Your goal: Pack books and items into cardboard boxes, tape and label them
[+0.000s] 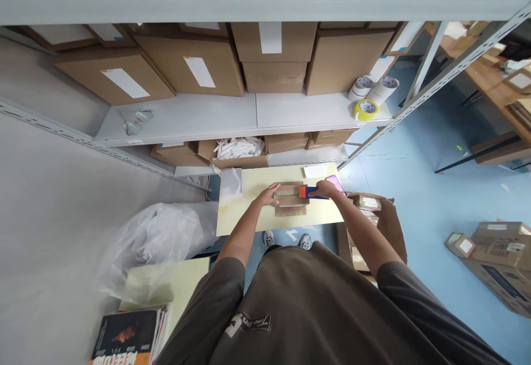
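A small cardboard box (pixel 291 200) lies on the pale yellow table (pixel 265 224), its flaps spread and its inside visible. My left hand (pixel 269 194) grips the box's left end, thumb and fingers around the edge. From the right, my right hand (pixel 324 188) holds a blue, box-shaped item with an orange end (pixel 309 192). That orange end is over the right side of the cardboard box; whether it touches the box I cannot tell. Beside my right hand lies a phone with a lit pink screen (pixel 336 184). A white slip (pixel 315 171) is just behind.
Metal shelving (pixel 232 116) rises behind the table, holding cartons and tape rolls (pixel 365 109). At right a large open carton (pixel 390 227) holds small boxes. A plastic bag (pixel 161 232) bulges at left, above magazines (pixel 124 337). More cartons (pixel 498 254) sit on the blue floor.
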Available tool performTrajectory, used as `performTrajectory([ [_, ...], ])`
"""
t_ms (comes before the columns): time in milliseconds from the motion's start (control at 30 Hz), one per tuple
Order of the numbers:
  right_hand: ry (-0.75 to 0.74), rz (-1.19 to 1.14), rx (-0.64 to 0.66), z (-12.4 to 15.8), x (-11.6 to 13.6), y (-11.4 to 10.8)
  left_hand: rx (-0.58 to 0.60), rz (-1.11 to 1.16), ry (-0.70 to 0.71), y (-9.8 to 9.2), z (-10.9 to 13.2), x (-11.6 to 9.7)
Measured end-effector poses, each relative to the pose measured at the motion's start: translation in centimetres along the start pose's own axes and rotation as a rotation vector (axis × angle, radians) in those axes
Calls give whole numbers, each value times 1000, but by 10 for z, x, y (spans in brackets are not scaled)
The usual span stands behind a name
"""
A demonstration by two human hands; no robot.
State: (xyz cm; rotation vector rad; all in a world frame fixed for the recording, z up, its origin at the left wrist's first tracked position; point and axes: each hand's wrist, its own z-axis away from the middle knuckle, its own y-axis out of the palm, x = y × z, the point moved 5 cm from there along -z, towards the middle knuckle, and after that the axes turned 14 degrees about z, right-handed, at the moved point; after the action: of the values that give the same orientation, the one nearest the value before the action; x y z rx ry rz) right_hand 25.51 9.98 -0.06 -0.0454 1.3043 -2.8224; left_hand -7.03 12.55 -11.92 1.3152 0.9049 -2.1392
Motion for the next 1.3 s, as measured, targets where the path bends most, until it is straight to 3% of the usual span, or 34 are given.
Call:
performTrajectory([
  [200, 105, -1, -1, 18, -92, 14, -4, -57, -25, 2, -3, -1],
  [300, 124, 12, 13, 23, -122, 13, -1, -75, -36, 3, -3, 0],
  [400, 156, 22, 37, 25, -134, 11, 21, -76, -17, 2, -3, -1],
  [500, 204, 64, 40, 18, -117, 13, 30, -78, -13, 1, -3, -1],
  [600, 261, 65, -10, 5, -71, 24, 32, -83, -22, 2, -3, -1],
  [733, 334, -56, -29, -10, -7, 54, 32, -90, -12, 3, -3, 0],
  [800, 342, -85, -39, -12, 9, 72, 39, -88, -15, 2, -2, 0],
  [867, 378, -148, -23, -10, 10, 93, 40, -86, -35, 2, -1, 0],
  [967, 496, -239, -74, -1, -8, 118, 37, -83, -59, 1, -1, -2],
  [1100, 506, -278, -81, 5, -25, 137, 22, -65, -56, 4, -3, -5],
  [1200, 511, -314, -9, 4, -26, 137, 11, -46, -63, 5, -2, -8],
  [1300, 468, -382, -66, -1, -10, 119, 11, -14, -62, 6, 2, -13],
])
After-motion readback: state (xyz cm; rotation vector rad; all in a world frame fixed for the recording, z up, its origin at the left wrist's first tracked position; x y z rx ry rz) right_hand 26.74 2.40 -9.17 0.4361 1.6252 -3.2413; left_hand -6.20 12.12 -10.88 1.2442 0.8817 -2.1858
